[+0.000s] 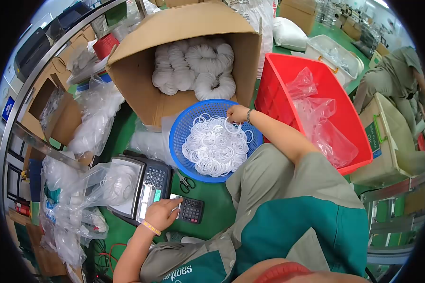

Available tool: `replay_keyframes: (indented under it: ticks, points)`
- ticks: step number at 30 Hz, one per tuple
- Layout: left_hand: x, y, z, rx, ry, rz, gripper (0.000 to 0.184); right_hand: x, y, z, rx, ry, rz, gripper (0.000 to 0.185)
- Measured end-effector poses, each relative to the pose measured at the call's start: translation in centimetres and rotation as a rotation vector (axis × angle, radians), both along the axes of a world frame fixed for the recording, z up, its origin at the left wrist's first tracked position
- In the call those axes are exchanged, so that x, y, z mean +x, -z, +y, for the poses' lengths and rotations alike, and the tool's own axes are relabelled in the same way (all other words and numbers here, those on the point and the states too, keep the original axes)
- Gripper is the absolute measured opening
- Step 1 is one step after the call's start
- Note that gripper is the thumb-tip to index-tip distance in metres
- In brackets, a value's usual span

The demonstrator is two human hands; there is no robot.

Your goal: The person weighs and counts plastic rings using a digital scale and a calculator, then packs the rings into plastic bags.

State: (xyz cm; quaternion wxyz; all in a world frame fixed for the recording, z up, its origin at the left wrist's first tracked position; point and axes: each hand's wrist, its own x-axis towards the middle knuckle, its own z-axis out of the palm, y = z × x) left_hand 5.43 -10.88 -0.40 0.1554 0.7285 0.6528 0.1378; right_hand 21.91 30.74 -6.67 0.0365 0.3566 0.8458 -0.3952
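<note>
My right hand (239, 114) reaches over the far right rim of a blue plastic basket (176, 123), its fingers closed on a white plastic ring (231, 126). A heap of similar white rings (215, 148) fills the basket's middle. Between a digital scale (153, 181) and a black calculator (192, 210), my left hand (163, 213) has its fingers extended, fingertips at the calculator's display end. It holds nothing that I can see. On the scale's plate lies a clear plastic bag with white rings (119, 183) inside.
A cardboard box (184, 21) on its side holds bundles of white rings. Right of the basket stands a red crate (278, 94) with clear bags. Black scissors (186, 182) lie beside the scale. Plastic bags (66, 212) crowd the left; another person (392, 70) sits far right.
</note>
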Motion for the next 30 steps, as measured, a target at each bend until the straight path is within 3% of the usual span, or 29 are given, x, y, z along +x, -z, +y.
replay_keyframes:
  ticks: [16, 20, 27, 30]
  points:
    - [0.2, -0.3, 0.1, 0.036, 0.028, -0.031, 0.03, 0.0, 0.4, 0.4, 0.055, -0.022, 0.03, 0.012]
    - [0.5, -0.8, 0.0, 0.017, 0.028, -0.044, 0.03, 0.0, 0.8, 0.4, -0.117, 0.092, 0.053, 0.009]
    - [0.8, -1.4, -0.3, 0.007, 0.048, -0.033, 0.031, 0.2, -0.1, -0.5, -0.114, 0.101, 0.024, 0.007]
    - [0.7, -1.5, -0.4, 0.03, 0.064, -0.044, 0.031, -0.1, 0.6, 0.1, -0.02, 0.084, -0.02, 0.017]
